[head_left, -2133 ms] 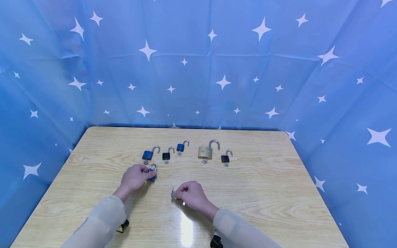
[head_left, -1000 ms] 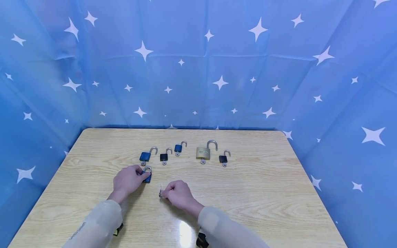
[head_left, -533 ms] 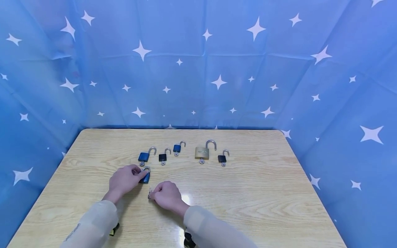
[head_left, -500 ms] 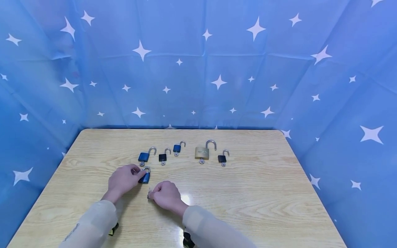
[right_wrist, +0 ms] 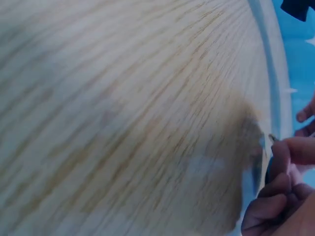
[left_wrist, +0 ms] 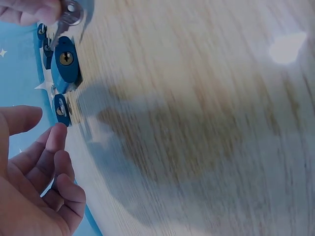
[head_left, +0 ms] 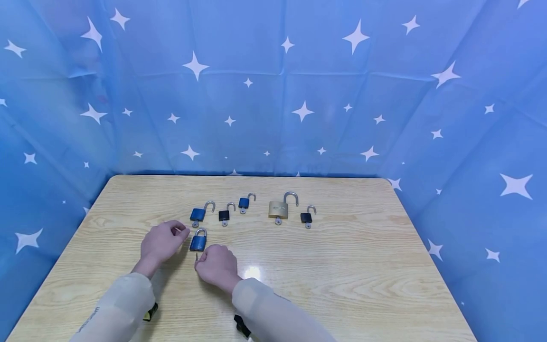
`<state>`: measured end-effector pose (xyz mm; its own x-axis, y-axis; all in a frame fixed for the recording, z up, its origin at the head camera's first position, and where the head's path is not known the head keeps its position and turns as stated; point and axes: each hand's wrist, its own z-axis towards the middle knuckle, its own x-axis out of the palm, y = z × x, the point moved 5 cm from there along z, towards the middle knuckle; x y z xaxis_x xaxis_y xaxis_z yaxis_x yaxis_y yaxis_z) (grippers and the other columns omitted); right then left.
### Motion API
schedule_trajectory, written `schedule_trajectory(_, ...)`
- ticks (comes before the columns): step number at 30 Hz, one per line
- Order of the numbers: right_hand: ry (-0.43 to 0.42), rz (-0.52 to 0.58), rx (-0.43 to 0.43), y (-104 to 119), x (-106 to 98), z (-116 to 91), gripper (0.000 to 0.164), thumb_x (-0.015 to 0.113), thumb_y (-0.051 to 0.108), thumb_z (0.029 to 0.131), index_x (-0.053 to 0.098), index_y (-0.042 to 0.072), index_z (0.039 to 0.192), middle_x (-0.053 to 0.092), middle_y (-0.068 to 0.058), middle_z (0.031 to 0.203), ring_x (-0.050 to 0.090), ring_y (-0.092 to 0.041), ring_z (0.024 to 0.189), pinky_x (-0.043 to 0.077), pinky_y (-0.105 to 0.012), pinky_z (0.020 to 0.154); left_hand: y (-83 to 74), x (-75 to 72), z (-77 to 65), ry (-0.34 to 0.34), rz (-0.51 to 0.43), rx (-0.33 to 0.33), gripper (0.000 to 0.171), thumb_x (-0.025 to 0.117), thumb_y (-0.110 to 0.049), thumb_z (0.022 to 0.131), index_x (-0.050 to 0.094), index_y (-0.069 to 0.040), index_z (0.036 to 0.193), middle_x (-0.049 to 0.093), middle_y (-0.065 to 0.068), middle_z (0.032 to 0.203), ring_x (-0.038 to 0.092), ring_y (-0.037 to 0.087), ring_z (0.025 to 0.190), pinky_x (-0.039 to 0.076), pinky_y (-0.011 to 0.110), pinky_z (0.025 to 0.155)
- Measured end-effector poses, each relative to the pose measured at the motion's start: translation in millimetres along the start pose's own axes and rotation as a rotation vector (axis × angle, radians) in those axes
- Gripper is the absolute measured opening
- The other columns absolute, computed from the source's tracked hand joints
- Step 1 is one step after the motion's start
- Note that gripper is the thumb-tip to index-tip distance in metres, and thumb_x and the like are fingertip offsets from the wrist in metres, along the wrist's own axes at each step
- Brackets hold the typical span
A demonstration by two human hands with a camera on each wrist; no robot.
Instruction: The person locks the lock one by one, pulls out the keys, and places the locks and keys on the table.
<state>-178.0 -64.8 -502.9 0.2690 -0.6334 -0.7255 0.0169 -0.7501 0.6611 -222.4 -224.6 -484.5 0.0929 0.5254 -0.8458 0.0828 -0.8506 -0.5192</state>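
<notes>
A closed blue padlock [head_left: 198,242] lies on the table, its keyhole end toward the person; the brass keyhole shows on the padlock [left_wrist: 64,61] in the left wrist view. My left hand [head_left: 162,241] hovers just left of it, thumb and fingers parted around nothing. My right hand [head_left: 218,266] pinches a small silver key [head_left: 196,258] close in front of the padlock. In the left wrist view the key [left_wrist: 66,19] points toward the padlock's keyhole face. Only the tip of the key [right_wrist: 273,138] shows in the right wrist view, past the thumb.
Behind stands a row of unlocked padlocks with keys in them: a blue one [head_left: 198,214], a black one [head_left: 224,215], a small blue one [head_left: 243,203], a large brass one [head_left: 278,209] and another black one [head_left: 306,217]. A star-printed blue curtain [head_left: 256,133] encloses the wooden table [head_left: 363,266].
My left hand has let go of the blue padlock and drawn slightly left. My right hand has carried the key leftward, up to the padlock's near end.
</notes>
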Motion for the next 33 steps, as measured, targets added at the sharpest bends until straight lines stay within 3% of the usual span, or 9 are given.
schedule_trajectory(11, 0.018, -0.085, 0.053, 0, 8, 5, 0.044, 0.066, 0.027, 0.078, 0.040, 0.018, 0.044, 0.028, 0.008, 0.039, 0.038, -0.014, 0.040, 0.027, -0.030, 0.040, 1.4, 2.1, 1.1, -0.003, 0.001, -0.008, 0.032, 0.053, -0.037, 0.094, 0.066, -0.012, 0.109, 0.066, 0.006, 0.093, 0.055, 0.016, 0.067, 0.040, 0.031, 0.053)
schedule_trajectory(18, 0.039, -0.183, 0.092, 4, 10, 9, 0.041, 0.063, 0.026, 0.078, 0.038, 0.019, 0.045, 0.028, 0.007, 0.042, 0.040, -0.015, 0.043, 0.033, -0.032, 0.041, -0.6, 3.3, 0.4, 0.006, 0.007, -0.013, 0.031, 0.054, -0.036, 0.094, 0.066, -0.012, 0.108, 0.066, 0.006, 0.092, 0.054, 0.017, 0.069, 0.040, 0.031, 0.055)
schedule_trajectory(33, 0.037, -0.158, 0.101, 6, 10, 5, 0.040, 0.064, 0.026, 0.078, 0.039, 0.019, 0.048, 0.030, 0.006, 0.045, 0.041, -0.016, 0.043, 0.033, -0.033, 0.041, 1.5, 5.9, 2.1, 0.013, 0.001, -0.019, 0.032, 0.051, -0.035, 0.095, 0.065, -0.011, 0.111, 0.064, 0.003, 0.083, 0.052, 0.017, 0.061, 0.038, 0.031, 0.052)
